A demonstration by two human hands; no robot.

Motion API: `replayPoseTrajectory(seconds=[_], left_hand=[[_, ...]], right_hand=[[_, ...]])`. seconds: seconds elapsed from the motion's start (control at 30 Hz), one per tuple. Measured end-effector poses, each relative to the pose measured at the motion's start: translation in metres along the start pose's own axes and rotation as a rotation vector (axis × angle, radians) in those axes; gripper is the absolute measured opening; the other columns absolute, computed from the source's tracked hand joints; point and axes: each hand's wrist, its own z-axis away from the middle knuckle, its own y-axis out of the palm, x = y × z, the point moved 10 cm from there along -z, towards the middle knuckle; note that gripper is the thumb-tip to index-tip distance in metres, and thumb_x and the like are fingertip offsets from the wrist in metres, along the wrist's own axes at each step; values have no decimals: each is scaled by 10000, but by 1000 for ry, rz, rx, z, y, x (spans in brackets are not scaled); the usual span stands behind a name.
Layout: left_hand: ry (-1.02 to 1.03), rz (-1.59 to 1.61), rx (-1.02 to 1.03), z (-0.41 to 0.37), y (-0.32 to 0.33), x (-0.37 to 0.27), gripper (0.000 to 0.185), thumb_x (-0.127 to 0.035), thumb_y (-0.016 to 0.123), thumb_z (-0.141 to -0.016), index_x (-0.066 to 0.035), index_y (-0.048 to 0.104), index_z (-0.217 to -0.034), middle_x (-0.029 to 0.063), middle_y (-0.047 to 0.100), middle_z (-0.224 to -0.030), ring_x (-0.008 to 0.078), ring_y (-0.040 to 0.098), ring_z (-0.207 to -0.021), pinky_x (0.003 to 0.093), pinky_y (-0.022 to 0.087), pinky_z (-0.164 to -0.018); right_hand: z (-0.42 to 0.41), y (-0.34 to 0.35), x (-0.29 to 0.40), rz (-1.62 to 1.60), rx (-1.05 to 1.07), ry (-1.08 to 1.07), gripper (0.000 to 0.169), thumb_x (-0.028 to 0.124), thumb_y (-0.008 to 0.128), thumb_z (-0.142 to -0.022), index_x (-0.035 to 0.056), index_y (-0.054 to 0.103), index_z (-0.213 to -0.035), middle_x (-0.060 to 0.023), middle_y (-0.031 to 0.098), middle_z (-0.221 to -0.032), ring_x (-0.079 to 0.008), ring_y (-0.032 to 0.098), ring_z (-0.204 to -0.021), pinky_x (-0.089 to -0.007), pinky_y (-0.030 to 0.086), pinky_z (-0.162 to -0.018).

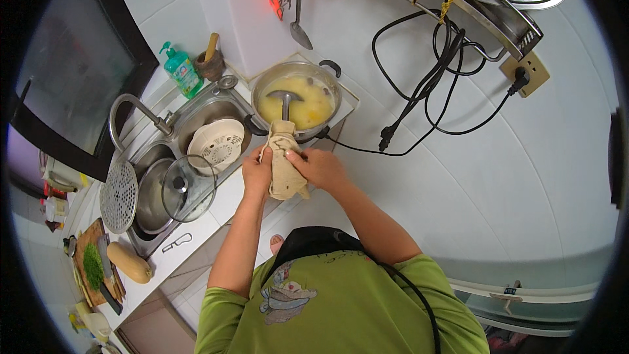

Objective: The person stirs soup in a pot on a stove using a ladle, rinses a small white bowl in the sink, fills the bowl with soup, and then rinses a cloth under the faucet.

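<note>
A folded beige cloth [285, 167] is between my two hands, just in front of a pot. My left hand [257, 169] pinches its left edge, thumb on top. From the other side my right hand [317, 167] grips it, with the thumb pressed on the upper face. The pot [338, 89] is steel with black side handles and holds yellow soup [317, 103] with some lumps. A metal ladle [286, 103] rests in the soup. Its shaft runs towards me and passes out of sight at the cloth, so its handle end is hidden.
Left of the pot, a double steel sink [231, 104] holds a cream plastic colander [221, 140]. A glass lid [196, 206] and a perforated steamer plate [118, 196] lean there. A butternut squash [128, 261] lies beside a knife [109, 295] and chopped greens [92, 265]. Black cables [427, 88] hang at right.
</note>
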Motion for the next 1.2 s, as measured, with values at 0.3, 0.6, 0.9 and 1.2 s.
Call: replayPoseTrajectory(seconds=[0.3, 0.6, 0.9, 1.2], left_hand=[[-239, 479, 89, 27, 42, 11, 243, -23, 439, -880, -3, 505, -1113, 98, 594, -952, 156, 576, -813, 268, 478, -664], [-369, 536, 290, 51, 80, -12, 398, 48, 391, -838, -39, 397, -1226, 95, 560, -1067, 191, 569, -940, 297, 477, -787], [-246, 584, 448, 46, 110, -22, 459, 57, 442, -822, 2, 398, -1275, 82, 504, -1189, 168, 499, -1064, 281, 405, -892], [-92, 508, 366, 66, 91, -66, 499, -43, 533, -855, -53, 361, -1324, 76, 458, -1247, 169, 439, -1138, 268, 357, -936]], right_hand=[[-19, 21, -2, -155, 3, 79, 721, 562, 532, -726, -103, 505, -1004, -282, 599, -914, -391, 593, -892, -410, 465, -784], [-37, -8, -15, 124, -120, 84, 508, 314, 583, -715, -55, 469, -1045, -280, 591, -949, -384, 590, -910, -443, 460, -795], [-47, -27, -38, 125, -168, 215, 374, 211, 537, -766, -38, 474, -1037, -259, 595, -957, -389, 589, -895, -445, 470, -771], [-84, 37, -72, -1126, 278, -147, 351, 260, 490, -855, 129, 461, -1179, -48, 523, -1138, -199, 525, -1014, -329, 454, -839]])
